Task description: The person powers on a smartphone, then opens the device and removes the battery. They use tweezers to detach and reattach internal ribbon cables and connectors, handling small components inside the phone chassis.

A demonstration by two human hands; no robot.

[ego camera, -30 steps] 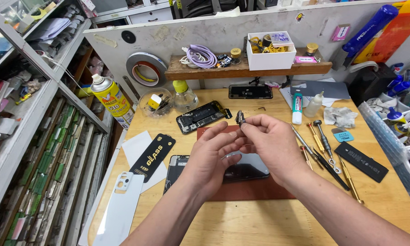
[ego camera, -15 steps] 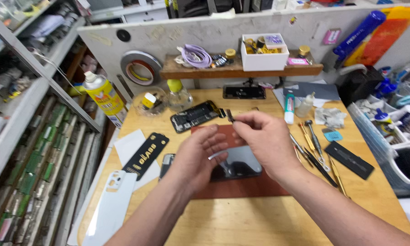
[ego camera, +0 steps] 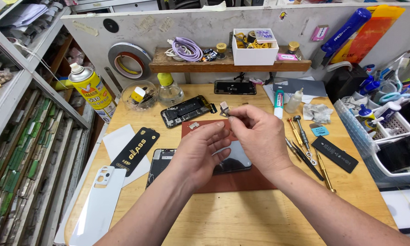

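Observation:
My right hand (ego camera: 259,134) pinches a tiny grey phone part (ego camera: 224,108) between thumb and fingertips above the brown work mat (ego camera: 241,180). My left hand (ego camera: 198,152) hovers just left of it, fingers spread and empty, over a dark phone (ego camera: 234,161) lying on the mat. An opened phone body (ego camera: 185,110) with exposed insides lies beyond the hands. A second opened phone frame (ego camera: 158,164) sits partly under my left wrist.
Screwdrivers and tweezers (ego camera: 305,143) and a black battery (ego camera: 337,154) lie right of the mat. A yellow spray can (ego camera: 92,89), glass bowl (ego camera: 139,95), small bottle (ego camera: 168,89), white back cover (ego camera: 100,205), black packet (ego camera: 134,150) and right-side baskets (ego camera: 387,132) surround the bench.
Both hands have dropped slightly toward the mat. My left hand let go of the small part and opened; my right hand keeps pinching it.

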